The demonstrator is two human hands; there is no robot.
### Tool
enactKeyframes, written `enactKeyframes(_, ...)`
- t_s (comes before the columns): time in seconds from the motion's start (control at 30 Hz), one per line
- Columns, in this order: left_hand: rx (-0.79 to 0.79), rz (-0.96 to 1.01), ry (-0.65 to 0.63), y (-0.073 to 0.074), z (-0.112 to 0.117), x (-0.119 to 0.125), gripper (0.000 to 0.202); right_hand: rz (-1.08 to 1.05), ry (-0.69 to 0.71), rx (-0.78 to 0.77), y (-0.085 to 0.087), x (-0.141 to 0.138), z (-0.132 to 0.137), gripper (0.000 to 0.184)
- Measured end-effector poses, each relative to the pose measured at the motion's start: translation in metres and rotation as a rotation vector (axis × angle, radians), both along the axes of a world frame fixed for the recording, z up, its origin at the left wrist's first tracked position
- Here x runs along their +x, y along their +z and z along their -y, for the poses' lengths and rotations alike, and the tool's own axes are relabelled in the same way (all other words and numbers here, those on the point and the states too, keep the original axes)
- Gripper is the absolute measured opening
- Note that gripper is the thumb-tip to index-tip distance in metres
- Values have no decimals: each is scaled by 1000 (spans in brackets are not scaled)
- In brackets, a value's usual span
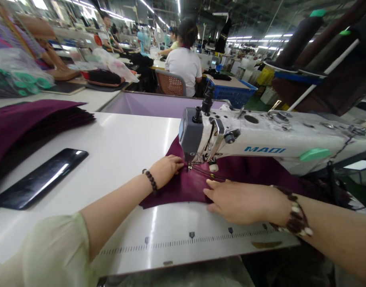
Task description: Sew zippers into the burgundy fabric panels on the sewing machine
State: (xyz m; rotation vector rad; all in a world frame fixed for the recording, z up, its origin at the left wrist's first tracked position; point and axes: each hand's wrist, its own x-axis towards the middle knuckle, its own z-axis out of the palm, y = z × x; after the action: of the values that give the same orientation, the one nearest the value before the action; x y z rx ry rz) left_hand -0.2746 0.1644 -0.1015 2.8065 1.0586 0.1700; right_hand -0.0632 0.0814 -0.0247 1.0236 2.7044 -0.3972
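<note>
Left hand (166, 169), right hand (238, 201) open, flat on maroon fabric (185, 186) at sewing machine (260, 139). Far-left plastic bag (9, 59) holds green-capped spools (36, 82).

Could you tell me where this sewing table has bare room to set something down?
Bare white tabletop lies between the flat black phone, stacked maroon cloth pieces and white sewing machine. Crowded at the needle: left hand and right hand press maroon fabric.
</note>
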Motion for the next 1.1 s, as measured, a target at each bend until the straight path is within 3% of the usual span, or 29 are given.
enactKeyframes(0.1, 30, 12, -11, 0, 18, 8, 25, 147, -185, 77, 6, 4, -12, 26)
enactKeyframes(0.2, 34, 25, -20, 1, 35, 14, 21, 261, -363, 80, -3, 7, -23, 37)
enactKeyframes(0.47, -12, 51, 27, 4, 42, -2, 26, 56, -173, -183, -3, 3, 3, 37)
enactKeyframes(0.53, -7, 86, 44, 2, 45, 1, 29, -39, -224, -53, -15, -2, 6, 38)
enactKeyframes(0.63, 23, 153, 55, -6, 52, 10, 32, -184, -295, 182, -51, -7, 6, 45)
enactKeyframes(0.77, 57, 173, 72, -19, 59, 16, 32, -251, -328, 244, -89, -4, 7, 46)
enactKeyframes(1.1, 226, 181, 14, -31, 65, 26, 36, -271, -254, 216, -90, 8, 2, 47)
